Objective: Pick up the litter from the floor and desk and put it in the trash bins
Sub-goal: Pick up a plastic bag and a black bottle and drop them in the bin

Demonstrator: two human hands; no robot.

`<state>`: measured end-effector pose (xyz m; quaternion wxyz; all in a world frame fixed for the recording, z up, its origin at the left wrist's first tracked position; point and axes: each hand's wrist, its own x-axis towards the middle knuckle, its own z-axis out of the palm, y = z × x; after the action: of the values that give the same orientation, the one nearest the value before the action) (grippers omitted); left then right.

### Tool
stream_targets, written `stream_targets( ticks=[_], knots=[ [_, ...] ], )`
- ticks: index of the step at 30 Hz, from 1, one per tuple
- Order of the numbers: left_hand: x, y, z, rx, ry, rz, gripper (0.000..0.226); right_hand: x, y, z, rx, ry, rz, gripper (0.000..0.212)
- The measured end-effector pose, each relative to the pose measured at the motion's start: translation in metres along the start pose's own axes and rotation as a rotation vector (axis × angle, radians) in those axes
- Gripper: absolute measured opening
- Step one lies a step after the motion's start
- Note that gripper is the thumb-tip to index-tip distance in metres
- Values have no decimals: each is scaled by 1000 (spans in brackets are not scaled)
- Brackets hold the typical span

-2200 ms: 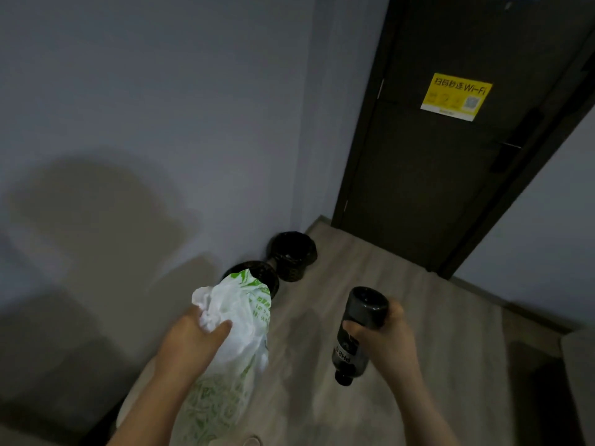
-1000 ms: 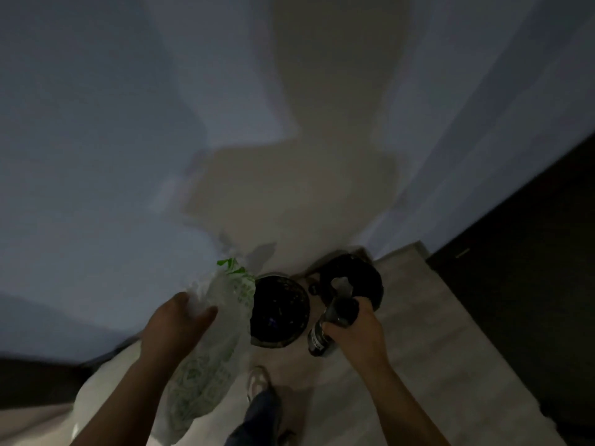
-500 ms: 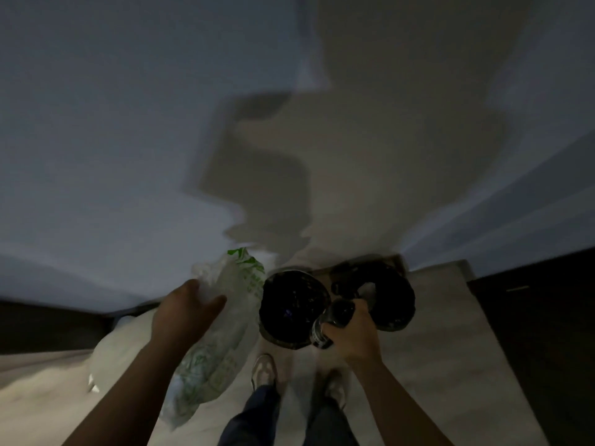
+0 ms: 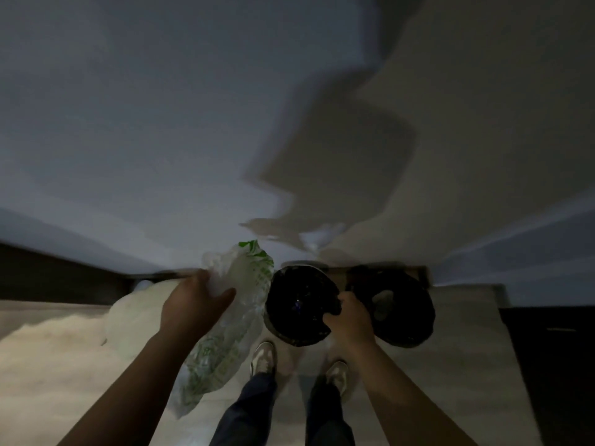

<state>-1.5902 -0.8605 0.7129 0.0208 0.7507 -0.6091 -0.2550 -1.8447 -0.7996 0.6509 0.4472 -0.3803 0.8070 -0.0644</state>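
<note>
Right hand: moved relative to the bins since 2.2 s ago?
Yes. It moved forward to the bins: the right hand, gripping the dark bottle, now overlaps the left bin's right rim, beside the right bin.

A crumpled white-and-green plastic bag is held left of centre, beside a black-lined trash bin, with a second bin just to its right.

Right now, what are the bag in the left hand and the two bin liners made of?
Bag: thin plastic film, translucent white with green print, crinkled where the left hand grips it. Left bin liner and right bin liner: probably thin black plastic, wrinkled over the rims, faint glints; dim light leaves it open.
</note>
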Motion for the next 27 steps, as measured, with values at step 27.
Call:
stream_targets(
  ticks=[27],
  knots=[
    [-27, 293, 270, -1, -512, 295, 43, -3, 309, -127, 307, 54, 389, 34]
  ],
)
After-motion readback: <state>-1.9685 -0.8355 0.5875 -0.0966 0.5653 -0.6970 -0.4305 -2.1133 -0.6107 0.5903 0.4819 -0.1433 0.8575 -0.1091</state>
